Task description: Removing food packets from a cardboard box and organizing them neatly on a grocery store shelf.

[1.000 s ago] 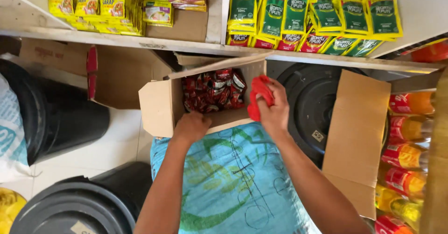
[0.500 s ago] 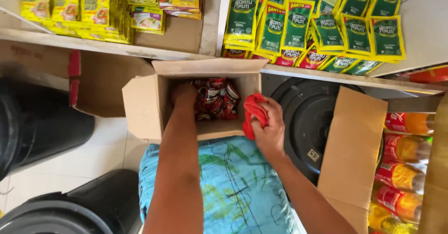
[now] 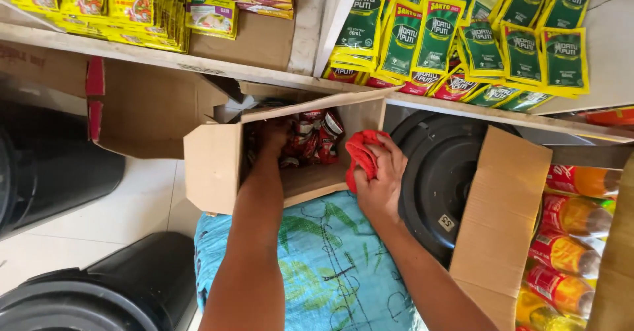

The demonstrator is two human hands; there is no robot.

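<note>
Your left arm runs straight up from the bottom edge, forearm bare, elbow low and wrist high, and it reaches over the near wall of the open cardboard box [image 3: 211, 166]. Your left hand [image 3: 272, 135] is down inside that box, palm turned away from you, fingers curled and partly hidden in shadow, so you cannot tell how tightly they close. Your right arm comes in from the lower right at a slant, wrist bent slightly inward. Your right hand [image 3: 382, 179] sits at the box's right near corner, just outside its wall, knuckles up, fingers wrapped firmly around a bunched red cloth [image 3: 361, 156].
</note>
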